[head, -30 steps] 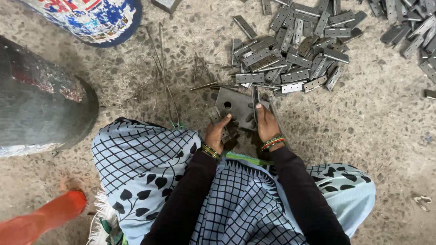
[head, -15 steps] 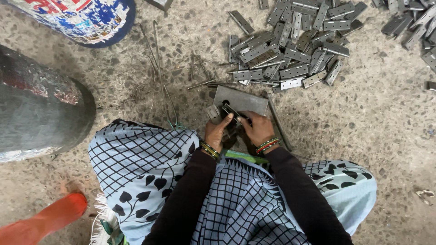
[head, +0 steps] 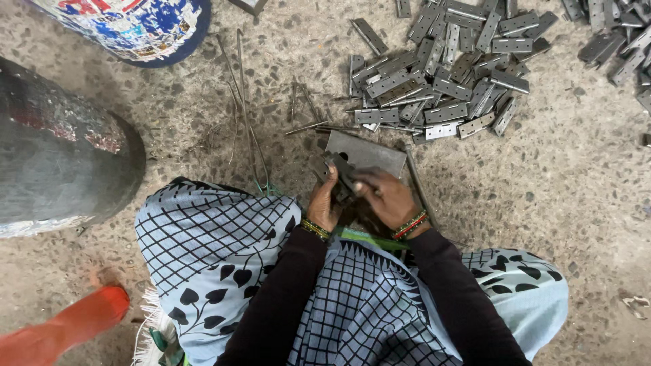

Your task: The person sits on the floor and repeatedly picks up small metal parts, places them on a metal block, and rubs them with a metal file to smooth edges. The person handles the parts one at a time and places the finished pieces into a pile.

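I sit on a speckled concrete floor with both hands together over a flat grey metal block (head: 369, 153) in front of my knees. My left hand (head: 325, 203) grips the lower end of a small dark metal hinge (head: 342, 171). From the right, my right hand (head: 388, 196) closes its fingers on the same hinge. Bangles ring both wrists. A thin metal rod (head: 419, 186) lies along the right side of the block.
A heap of several grey hinges (head: 441, 74) lies beyond the block, with more hinges (head: 617, 41) at top right. Thin wire pins (head: 247, 115) are scattered left of the block. A dark drum (head: 61, 163) stands at left, a painted container (head: 129, 24) at top left.
My hands have drawn together on one hinge and lifted it slightly over the block; a second ago they rested apart on the block.
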